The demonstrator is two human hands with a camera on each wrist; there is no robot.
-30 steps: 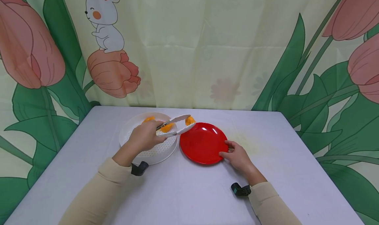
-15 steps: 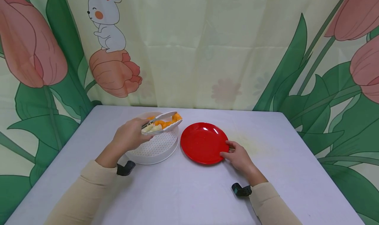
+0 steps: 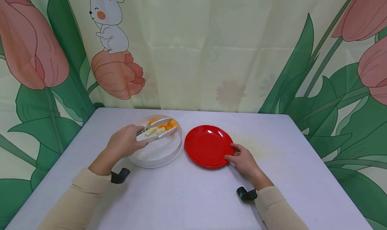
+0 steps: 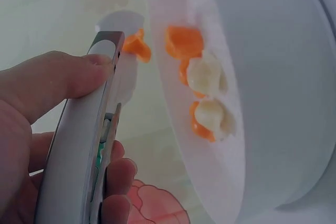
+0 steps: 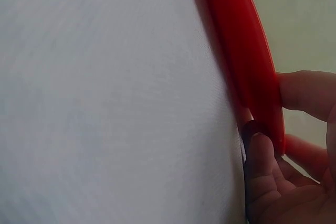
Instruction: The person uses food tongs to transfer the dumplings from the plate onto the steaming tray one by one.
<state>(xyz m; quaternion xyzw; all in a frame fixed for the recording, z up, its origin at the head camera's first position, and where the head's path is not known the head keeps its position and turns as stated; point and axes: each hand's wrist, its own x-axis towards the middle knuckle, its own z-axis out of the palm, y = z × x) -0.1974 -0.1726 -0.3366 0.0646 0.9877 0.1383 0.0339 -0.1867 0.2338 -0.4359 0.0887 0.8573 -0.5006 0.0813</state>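
In the head view my left hand grips metal tongs with broad white tips, over the round white steamer basket. An orange dumpling-like piece sits between the tong tips in the left wrist view, above the basket's rim. Inside the basket lie orange pieces and pale cream pieces, grouped toward the far side. My right hand pinches the right rim of a glossy red plate. In the right wrist view, fingers hold that rim from both sides, close to the tabletop.
A white cloth covers the table. The plate stands just right of the basket, with a narrow gap between. Behind the table hangs a curtain printed with tulips and a rabbit. Each wrist wears a small black camera.
My left hand with the tongs and the orange piece has moved left, from beside the plate's edge back over the basket. The right hand and the plate have stayed in place.
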